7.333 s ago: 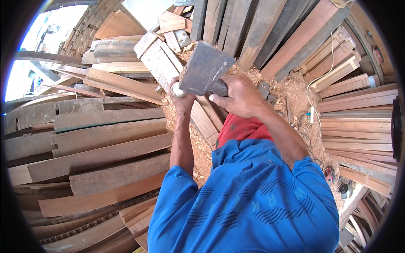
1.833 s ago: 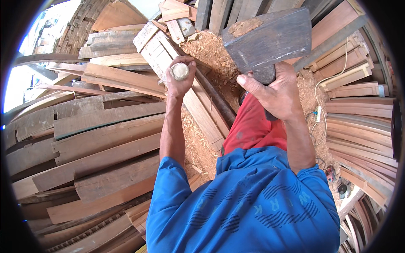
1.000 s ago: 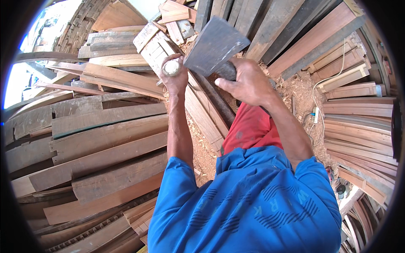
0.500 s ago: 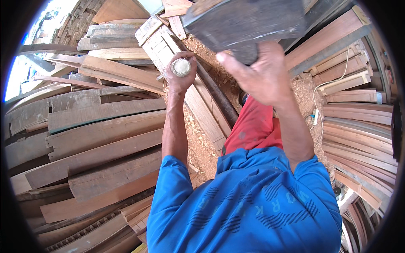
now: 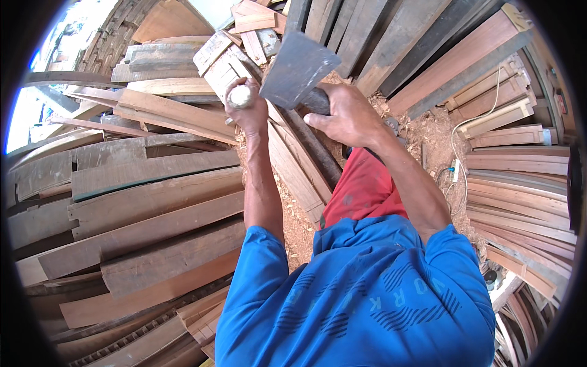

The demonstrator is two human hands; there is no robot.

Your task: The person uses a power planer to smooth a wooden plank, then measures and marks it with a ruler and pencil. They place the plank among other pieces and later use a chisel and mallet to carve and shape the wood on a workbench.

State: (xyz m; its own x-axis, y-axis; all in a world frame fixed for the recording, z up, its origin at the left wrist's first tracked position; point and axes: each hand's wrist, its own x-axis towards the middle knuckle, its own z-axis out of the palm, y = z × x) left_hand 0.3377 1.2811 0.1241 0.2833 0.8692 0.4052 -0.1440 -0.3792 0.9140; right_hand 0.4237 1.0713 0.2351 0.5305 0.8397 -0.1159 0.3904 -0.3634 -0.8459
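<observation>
1. The long timber lies diagonally across the chip-covered floor, its far end toward the upper left; a dark beam runs along its right edge.
2. Stacked boards close in on the left, leaving a narrow strip of floor beside the timber's near left edge.
3. More floor shows to the right, reaching the right-hand stack, with a white cable along that side.
4. The left hand is above the timber's left edge, fingers wrapped around a pale, round-ended handle seen end-on.
5. The right hand grips the dark mallet by its handle, thumb pointing left, forearm slanting in from the lower right.
6. The mallet's head is just beside the pale end; I cannot tell whether they touch.
</observation>
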